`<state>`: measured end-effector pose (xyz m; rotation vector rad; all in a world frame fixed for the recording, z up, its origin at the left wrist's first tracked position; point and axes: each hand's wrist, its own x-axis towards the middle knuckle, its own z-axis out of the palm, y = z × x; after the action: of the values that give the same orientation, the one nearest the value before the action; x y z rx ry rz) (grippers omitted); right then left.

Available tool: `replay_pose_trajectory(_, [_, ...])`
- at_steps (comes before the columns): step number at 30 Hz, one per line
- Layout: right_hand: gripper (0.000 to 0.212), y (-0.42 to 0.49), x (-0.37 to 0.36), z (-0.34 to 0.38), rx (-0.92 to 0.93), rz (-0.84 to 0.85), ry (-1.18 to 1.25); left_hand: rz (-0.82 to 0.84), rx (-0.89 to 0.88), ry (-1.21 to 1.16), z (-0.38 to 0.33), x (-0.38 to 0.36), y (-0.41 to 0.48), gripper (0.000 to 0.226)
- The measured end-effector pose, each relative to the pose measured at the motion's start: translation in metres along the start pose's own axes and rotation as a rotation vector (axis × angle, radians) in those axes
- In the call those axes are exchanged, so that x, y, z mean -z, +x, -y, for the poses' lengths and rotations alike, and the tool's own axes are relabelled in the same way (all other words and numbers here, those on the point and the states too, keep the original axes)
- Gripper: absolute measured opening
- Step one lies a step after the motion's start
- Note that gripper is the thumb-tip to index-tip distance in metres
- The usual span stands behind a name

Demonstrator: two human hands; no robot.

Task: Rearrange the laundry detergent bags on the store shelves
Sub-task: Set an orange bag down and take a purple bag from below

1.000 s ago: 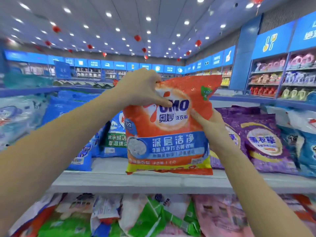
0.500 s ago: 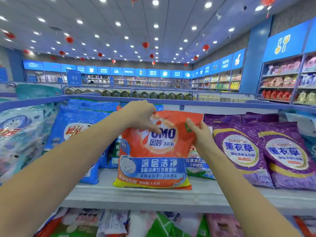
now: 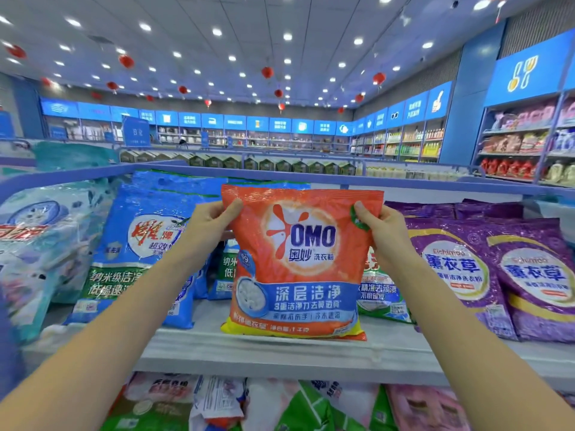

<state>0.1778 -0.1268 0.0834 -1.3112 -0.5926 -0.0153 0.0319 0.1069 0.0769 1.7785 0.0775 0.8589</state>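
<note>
Lowered onto shelf, OMO bag, pinched by left hand and right hand, half-hides green bag.

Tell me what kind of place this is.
Likely a supermarket: the orange OMO bag and purple detergent bags on a shelf, with stocked wall shelves under blue category signs.

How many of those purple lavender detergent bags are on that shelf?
2 face forward: one purple plastic bag just right of the right hand, a second purple bag at the far right. Purple tops behind them hint at more, mostly hidden.
</note>
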Motion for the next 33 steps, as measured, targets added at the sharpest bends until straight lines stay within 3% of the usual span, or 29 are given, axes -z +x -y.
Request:
replay_pose_trajectory(6, [0.012, 0.004, 0.006, 0.008, 0.077, -0.058, -0.165, -0.201, -0.226, 0.014, -0.005, -0.011, 0.013, 0.036])
replay_pose_trajectory(8, [0.013, 0.0, 0.005, 0.004, 0.07, -0.076, -0.144, -0.259, -0.207, -0.03, 0.001, -0.018, 0.007, 0.04])
replay_pose_trajectory(10, [0.014, -0.005, 0.002, 0.001, 0.052, -0.088, -0.067, -0.264, -0.082, -0.169, 0.011, -0.021, -0.002, 0.043])
replay_pose_trajectory(11, [0.014, -0.006, 0.001, 0.001, 0.04, -0.091, -0.042, -0.215, 0.0, -0.219, 0.019, -0.021, -0.008, 0.051])
replay_pose_trajectory(14, [0.015, -0.01, 0.0, 0.003, 0.015, -0.105, -0.005, 0.107, 0.189, -0.245, 0.048, -0.023, -0.039, 0.114])
replay_pose_trajectory(15, [0.015, -0.011, -0.001, 0.003, 0.011, -0.11, 0.002, 0.204, 0.238, -0.252, 0.056, -0.024, -0.049, 0.122])
replay_pose_trajectory(22, [0.015, -0.014, -0.009, 0.0, 0.007, -0.186, 0.047, 0.435, 0.3, -0.073, 0.076, -0.018, -0.058, 0.079])
replay_pose_trajectory(28, [0.017, -0.011, -0.012, 0.01, 0.037, -0.234, 0.071, 0.346, 0.256, -0.065, 0.072, -0.014, -0.05, 0.026])
replay_pose_trajectory(31, [0.016, -0.006, -0.012, 0.033, 0.116, -0.19, 0.082, 0.23, 0.199, -0.108, 0.053, -0.01, -0.047, 0.027])
replay_pose_trajectory(33, [0.013, -0.002, -0.016, 0.05, 0.163, -0.14, 0.093, 0.148, 0.155, -0.156, 0.035, -0.004, -0.049, 0.042])
